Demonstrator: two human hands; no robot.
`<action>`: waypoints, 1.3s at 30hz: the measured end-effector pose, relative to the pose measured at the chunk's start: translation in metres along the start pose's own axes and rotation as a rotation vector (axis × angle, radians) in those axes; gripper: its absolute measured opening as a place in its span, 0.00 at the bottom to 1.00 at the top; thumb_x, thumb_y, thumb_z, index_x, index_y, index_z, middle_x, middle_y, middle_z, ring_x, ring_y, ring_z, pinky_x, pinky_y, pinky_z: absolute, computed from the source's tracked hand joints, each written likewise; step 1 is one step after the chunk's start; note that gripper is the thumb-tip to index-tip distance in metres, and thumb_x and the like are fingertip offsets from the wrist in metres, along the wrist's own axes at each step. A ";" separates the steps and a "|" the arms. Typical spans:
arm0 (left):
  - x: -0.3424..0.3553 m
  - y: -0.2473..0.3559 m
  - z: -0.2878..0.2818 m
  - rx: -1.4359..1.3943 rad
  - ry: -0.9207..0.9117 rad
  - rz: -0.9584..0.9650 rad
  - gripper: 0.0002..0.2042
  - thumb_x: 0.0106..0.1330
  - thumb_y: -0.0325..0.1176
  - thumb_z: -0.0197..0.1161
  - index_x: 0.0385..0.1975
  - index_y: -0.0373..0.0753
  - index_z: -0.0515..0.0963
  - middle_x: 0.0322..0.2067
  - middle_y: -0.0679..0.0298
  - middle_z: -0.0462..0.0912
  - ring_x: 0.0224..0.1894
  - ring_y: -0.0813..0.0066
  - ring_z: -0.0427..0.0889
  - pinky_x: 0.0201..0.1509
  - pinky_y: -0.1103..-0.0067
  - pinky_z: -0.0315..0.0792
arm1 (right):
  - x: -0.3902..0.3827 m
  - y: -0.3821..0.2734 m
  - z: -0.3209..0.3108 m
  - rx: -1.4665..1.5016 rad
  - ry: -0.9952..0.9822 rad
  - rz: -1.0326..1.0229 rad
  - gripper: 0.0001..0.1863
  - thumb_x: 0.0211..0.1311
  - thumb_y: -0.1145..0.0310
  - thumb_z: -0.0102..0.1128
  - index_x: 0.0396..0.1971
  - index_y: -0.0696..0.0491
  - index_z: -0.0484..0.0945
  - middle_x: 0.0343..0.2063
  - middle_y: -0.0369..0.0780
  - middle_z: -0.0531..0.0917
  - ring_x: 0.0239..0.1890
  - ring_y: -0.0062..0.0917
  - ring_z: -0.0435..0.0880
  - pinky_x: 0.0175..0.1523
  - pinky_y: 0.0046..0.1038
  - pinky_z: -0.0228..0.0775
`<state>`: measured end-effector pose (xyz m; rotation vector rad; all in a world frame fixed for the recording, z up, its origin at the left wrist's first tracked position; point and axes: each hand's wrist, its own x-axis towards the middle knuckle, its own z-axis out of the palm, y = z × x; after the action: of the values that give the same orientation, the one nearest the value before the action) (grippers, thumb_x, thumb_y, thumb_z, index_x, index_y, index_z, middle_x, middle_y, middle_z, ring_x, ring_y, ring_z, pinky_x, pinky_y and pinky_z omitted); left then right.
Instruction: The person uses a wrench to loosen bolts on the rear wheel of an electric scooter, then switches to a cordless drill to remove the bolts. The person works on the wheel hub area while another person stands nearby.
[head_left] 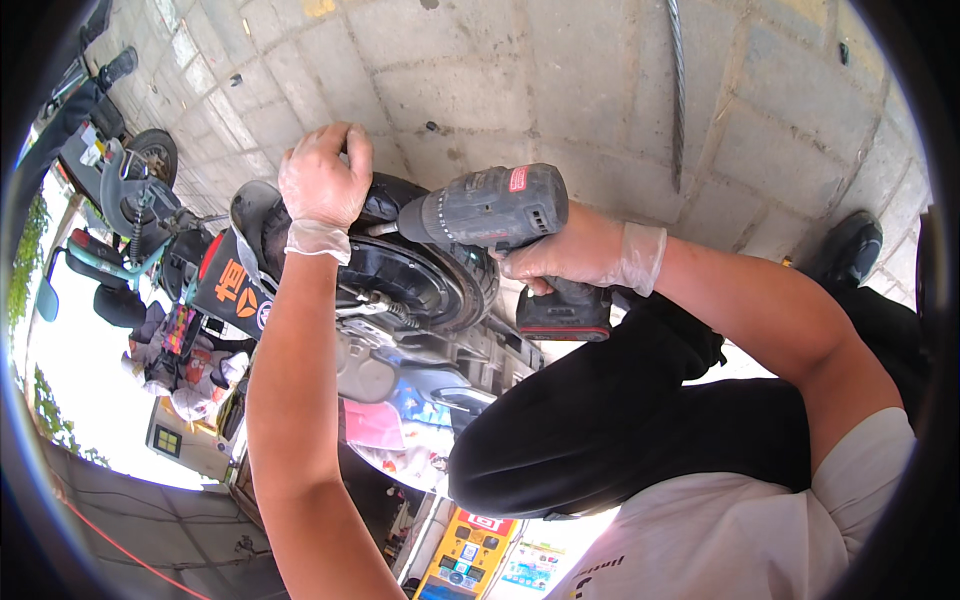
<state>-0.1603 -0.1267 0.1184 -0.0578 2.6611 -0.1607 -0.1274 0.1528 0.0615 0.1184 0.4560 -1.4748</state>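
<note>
My right hand (580, 250), in a thin clear glove, grips a black cordless drill (490, 208) by its handle. The drill points left, and its tip is at the dark wheel rim (420, 275) of a scooter lying on its side. A black tyre (482, 285) surrounds the rim. At the tyre's upper left, beside the dark mudguard (252, 215), is my left hand (325, 180), also gloved. Its fingers are curled and mostly turned out of sight, so what they hold cannot be made out.
Grey paving (620, 90) spreads around the wheel, with a twisted metal cable or bar (678, 100) lying on it. Other parked scooters (135, 195) stand at the left. My bent knee in black trousers (540, 440) is close to the scooter. A yellow panel (465, 555) shows below.
</note>
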 end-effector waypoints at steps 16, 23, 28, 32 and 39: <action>0.000 -0.001 0.001 -0.020 0.021 0.007 0.12 0.66 0.39 0.57 0.30 0.41 0.84 0.32 0.59 0.86 0.40 0.58 0.84 0.47 0.65 0.73 | -0.014 -0.002 -0.011 0.025 0.019 -0.011 0.03 0.56 0.76 0.60 0.29 0.57 0.75 0.17 0.34 0.74 0.17 0.18 0.72 0.23 0.25 0.63; 0.001 -0.001 0.000 -0.003 0.006 0.001 0.11 0.66 0.39 0.57 0.30 0.41 0.83 0.32 0.60 0.86 0.40 0.58 0.83 0.47 0.64 0.72 | -0.003 -0.006 -0.005 0.050 -0.024 -0.043 0.03 0.53 0.76 0.59 0.27 0.57 0.75 0.17 0.35 0.74 0.17 0.19 0.72 0.22 0.25 0.63; 0.001 -0.001 0.000 -0.019 0.012 -0.010 0.11 0.66 0.39 0.57 0.30 0.41 0.83 0.32 0.60 0.86 0.40 0.58 0.83 0.47 0.64 0.72 | -0.005 -0.009 -0.009 0.034 -0.020 -0.025 0.03 0.53 0.76 0.59 0.26 0.57 0.74 0.17 0.36 0.75 0.17 0.19 0.71 0.22 0.26 0.63; 0.001 0.000 -0.001 -0.012 0.000 -0.016 0.11 0.66 0.39 0.57 0.31 0.41 0.83 0.33 0.60 0.86 0.40 0.58 0.83 0.47 0.64 0.72 | -0.014 -0.011 -0.018 -0.074 -0.045 0.023 0.03 0.52 0.76 0.59 0.26 0.56 0.74 0.17 0.35 0.74 0.17 0.18 0.71 0.22 0.25 0.62; 0.001 -0.001 0.000 -0.018 -0.012 -0.031 0.12 0.67 0.40 0.57 0.33 0.41 0.84 0.34 0.60 0.86 0.42 0.58 0.83 0.49 0.65 0.71 | -0.027 -0.015 -0.022 -0.136 -0.023 0.066 0.04 0.52 0.74 0.60 0.26 0.56 0.74 0.15 0.34 0.73 0.17 0.18 0.71 0.22 0.25 0.62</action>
<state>-0.1609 -0.1274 0.1178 -0.1051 2.6512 -0.1464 -0.1478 0.1838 0.0540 0.0088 0.5274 -1.3754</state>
